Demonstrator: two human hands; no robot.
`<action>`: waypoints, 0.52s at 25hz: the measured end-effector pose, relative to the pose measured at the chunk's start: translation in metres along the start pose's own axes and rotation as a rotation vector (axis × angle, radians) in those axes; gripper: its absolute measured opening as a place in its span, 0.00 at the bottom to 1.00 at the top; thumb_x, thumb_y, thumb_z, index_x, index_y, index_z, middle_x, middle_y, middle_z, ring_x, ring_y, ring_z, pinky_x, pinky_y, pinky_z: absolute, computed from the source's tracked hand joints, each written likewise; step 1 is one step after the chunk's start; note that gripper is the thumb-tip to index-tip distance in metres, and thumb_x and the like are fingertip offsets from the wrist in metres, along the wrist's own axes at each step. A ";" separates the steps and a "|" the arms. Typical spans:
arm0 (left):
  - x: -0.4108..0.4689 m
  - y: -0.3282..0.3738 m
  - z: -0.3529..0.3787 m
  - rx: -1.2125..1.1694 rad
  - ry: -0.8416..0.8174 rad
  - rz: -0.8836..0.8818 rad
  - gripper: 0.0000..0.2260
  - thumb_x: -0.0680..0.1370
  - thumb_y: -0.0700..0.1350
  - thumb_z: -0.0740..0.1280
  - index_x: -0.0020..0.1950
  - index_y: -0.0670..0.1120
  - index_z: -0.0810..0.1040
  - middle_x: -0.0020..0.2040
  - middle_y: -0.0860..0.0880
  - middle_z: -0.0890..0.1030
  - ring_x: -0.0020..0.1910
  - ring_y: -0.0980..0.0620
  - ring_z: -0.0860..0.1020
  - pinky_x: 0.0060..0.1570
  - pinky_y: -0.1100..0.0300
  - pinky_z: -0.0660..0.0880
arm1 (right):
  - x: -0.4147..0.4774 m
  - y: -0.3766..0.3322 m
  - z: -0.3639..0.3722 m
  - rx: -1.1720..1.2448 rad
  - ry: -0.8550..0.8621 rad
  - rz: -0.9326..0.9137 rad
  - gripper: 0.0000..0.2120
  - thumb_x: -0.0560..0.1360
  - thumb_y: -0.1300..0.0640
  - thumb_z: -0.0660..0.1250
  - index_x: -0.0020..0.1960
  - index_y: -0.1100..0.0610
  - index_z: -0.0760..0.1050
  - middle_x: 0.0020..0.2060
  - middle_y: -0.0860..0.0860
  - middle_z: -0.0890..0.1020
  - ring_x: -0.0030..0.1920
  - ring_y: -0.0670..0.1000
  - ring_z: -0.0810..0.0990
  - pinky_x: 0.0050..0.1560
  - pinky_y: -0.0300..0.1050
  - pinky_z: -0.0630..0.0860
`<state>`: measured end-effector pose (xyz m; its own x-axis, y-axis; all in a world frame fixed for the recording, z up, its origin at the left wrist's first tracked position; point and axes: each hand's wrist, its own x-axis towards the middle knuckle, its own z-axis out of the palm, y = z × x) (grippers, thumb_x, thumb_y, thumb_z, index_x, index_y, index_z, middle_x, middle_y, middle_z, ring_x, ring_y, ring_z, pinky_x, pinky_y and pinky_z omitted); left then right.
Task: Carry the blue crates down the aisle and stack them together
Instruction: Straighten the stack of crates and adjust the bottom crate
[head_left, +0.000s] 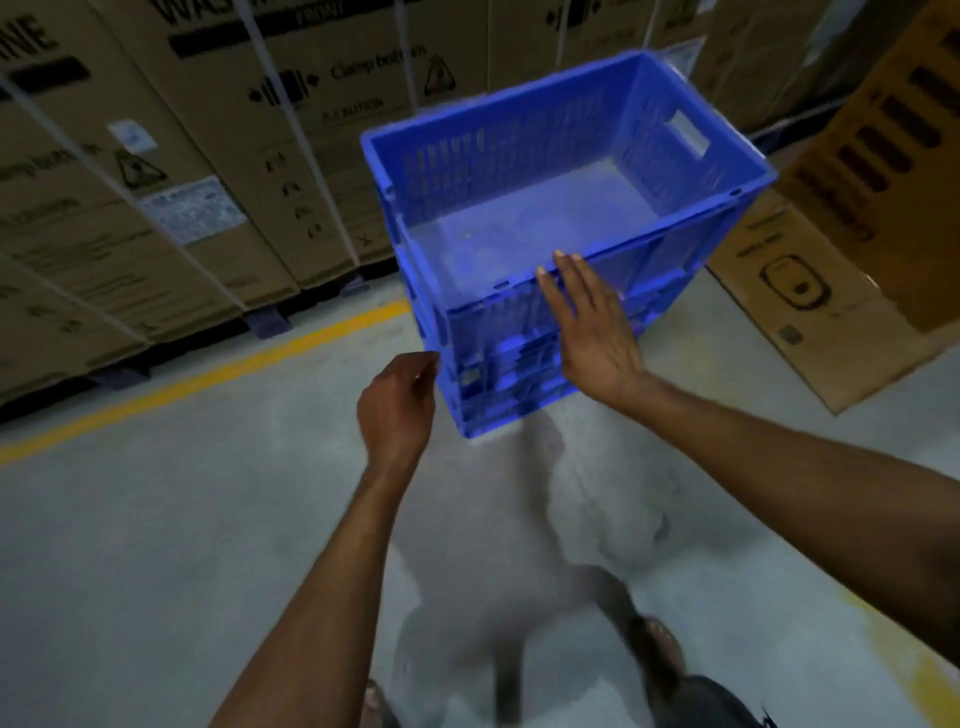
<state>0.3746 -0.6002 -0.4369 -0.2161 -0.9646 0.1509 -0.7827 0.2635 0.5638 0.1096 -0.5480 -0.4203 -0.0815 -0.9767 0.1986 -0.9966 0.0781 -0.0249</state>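
Two hands reach out: the left hand (397, 400) hangs loosely curled, empty, beside the lower blue plastic crate (498, 400); the right hand (592, 327) lays straight fingers (569, 275) on the top blue slatted plastic crate (519, 218). Both stand on the grey concrete floor (208, 519), seemingly nested, so stacking looks nearly finished.

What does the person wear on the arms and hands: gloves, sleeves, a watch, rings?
Nothing visible. The left hand and the right hand have no gloves and no rings that I can see. Both forearms are bare to the frame edge: no sleeves, watch or bracelet.
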 end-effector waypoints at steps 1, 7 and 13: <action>-0.012 0.007 0.024 -0.007 0.007 -0.047 0.08 0.81 0.51 0.66 0.57 0.56 0.83 0.56 0.56 0.84 0.50 0.50 0.84 0.45 0.56 0.77 | -0.002 0.010 0.010 0.028 0.023 -0.047 0.46 0.67 0.65 0.64 0.82 0.56 0.50 0.81 0.57 0.52 0.81 0.59 0.50 0.77 0.56 0.56; -0.026 0.032 0.133 0.045 0.221 -0.005 0.10 0.81 0.50 0.65 0.61 0.57 0.79 0.64 0.59 0.75 0.46 0.53 0.82 0.36 0.58 0.74 | -0.011 0.042 0.124 0.195 0.216 -0.288 0.28 0.78 0.66 0.58 0.78 0.57 0.64 0.76 0.54 0.67 0.77 0.58 0.63 0.72 0.56 0.62; -0.025 -0.034 0.218 0.092 0.623 0.019 0.11 0.82 0.47 0.65 0.64 0.55 0.80 0.67 0.52 0.74 0.58 0.54 0.77 0.43 0.64 0.69 | 0.007 0.044 0.237 0.195 0.625 -0.395 0.19 0.81 0.62 0.66 0.71 0.57 0.75 0.64 0.54 0.81 0.64 0.57 0.76 0.64 0.53 0.71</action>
<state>0.2794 -0.5839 -0.6373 0.1285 -0.7734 0.6208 -0.8353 0.2529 0.4881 0.0675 -0.5986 -0.6527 0.2327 -0.6254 0.7448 -0.9380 -0.3466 0.0020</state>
